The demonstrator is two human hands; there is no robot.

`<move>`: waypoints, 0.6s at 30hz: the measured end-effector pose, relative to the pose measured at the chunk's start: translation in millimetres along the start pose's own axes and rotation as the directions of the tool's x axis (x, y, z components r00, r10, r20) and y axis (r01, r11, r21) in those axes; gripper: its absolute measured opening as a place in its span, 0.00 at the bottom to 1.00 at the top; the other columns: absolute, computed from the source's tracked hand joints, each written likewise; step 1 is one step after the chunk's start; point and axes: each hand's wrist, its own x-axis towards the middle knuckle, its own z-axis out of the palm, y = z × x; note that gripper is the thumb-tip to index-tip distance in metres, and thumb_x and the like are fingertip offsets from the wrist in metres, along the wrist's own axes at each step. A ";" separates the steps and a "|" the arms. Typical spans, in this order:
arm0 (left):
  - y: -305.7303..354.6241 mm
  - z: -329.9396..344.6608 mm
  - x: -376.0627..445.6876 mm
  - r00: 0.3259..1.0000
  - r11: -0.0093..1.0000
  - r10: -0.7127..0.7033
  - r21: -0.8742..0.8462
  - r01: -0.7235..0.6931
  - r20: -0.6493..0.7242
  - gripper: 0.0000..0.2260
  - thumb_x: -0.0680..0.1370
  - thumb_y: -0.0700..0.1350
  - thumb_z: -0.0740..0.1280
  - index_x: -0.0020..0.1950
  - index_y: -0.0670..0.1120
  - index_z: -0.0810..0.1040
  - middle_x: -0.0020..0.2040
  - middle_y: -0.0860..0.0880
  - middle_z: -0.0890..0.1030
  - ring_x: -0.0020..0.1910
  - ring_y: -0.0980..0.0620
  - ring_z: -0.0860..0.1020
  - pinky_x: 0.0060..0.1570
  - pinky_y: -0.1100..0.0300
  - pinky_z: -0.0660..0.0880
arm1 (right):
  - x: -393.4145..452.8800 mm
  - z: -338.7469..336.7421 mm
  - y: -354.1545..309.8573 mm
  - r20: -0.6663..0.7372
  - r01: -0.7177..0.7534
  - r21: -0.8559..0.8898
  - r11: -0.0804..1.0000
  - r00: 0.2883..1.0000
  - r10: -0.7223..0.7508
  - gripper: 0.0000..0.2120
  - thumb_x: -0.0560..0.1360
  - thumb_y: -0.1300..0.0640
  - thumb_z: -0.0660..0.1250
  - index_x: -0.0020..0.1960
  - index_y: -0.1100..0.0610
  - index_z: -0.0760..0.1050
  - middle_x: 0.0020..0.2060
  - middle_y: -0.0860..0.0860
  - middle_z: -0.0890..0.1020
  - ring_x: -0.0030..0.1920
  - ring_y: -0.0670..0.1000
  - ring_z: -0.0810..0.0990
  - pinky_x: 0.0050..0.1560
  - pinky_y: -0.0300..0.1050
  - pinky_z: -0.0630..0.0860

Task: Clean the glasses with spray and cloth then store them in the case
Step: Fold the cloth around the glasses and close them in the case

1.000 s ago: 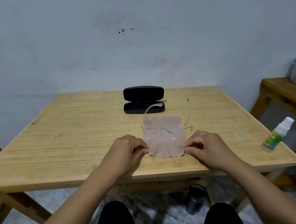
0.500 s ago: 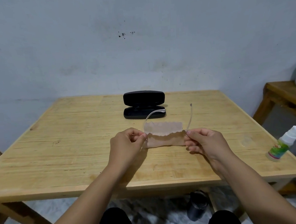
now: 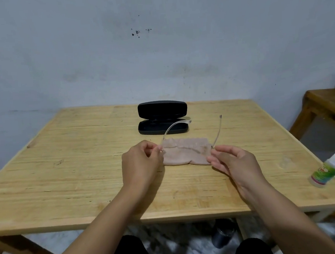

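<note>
Cloth lay folded over the glasses on the counter; left hand pinched its edge, right hand hung loosely spread beside it. Wiping appeared underway; the open case awaited them

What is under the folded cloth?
The glasses' front: the cloth covers the lenses completely. Only the two clear temple arms stick out behind it, toward the open case.

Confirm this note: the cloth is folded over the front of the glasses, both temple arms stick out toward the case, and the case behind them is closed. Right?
Not quite. The head view shows the case open, its lid standing up behind the base. The rest holds: the cloth is folded over the front of the glasses, and both temple arms stick out toward the case.
</note>
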 end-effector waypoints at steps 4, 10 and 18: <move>-9.1 -6.6 22.3 1.000 1.000 -0.001 -0.022 0.001 0.020 0.04 0.76 0.48 0.67 0.44 0.51 0.80 0.36 0.56 0.79 0.38 0.59 0.77 0.36 0.70 0.66 | 20.5 -13.0 -7.3 -0.107 0.057 -0.135 0.989 0.992 -0.072 0.05 0.75 0.64 0.66 0.49 0.58 0.78 0.38 0.54 0.83 0.37 0.50 0.81 0.42 0.42 0.79; -8.3 1.8 61.1 0.959 0.998 0.040 0.025 -0.050 0.282 0.04 0.74 0.49 0.69 0.46 0.52 0.82 0.38 0.57 0.80 0.40 0.62 0.75 0.40 0.69 0.68 | 67.6 -9.6 -18.0 0.035 0.145 -0.474 0.868 0.989 -0.146 0.05 0.73 0.61 0.69 0.48 0.57 0.82 0.38 0.52 0.83 0.33 0.48 0.76 0.37 0.40 0.73; -10.5 22.5 78.3 0.895 0.988 0.132 0.021 -0.155 0.426 0.06 0.69 0.48 0.74 0.44 0.52 0.83 0.36 0.59 0.79 0.38 0.64 0.75 0.33 0.80 0.66 | 96.8 4.0 -26.4 0.288 0.308 -0.659 0.686 0.946 -0.148 0.05 0.70 0.63 0.72 0.45 0.57 0.82 0.43 0.51 0.81 0.38 0.40 0.76 0.29 0.22 0.69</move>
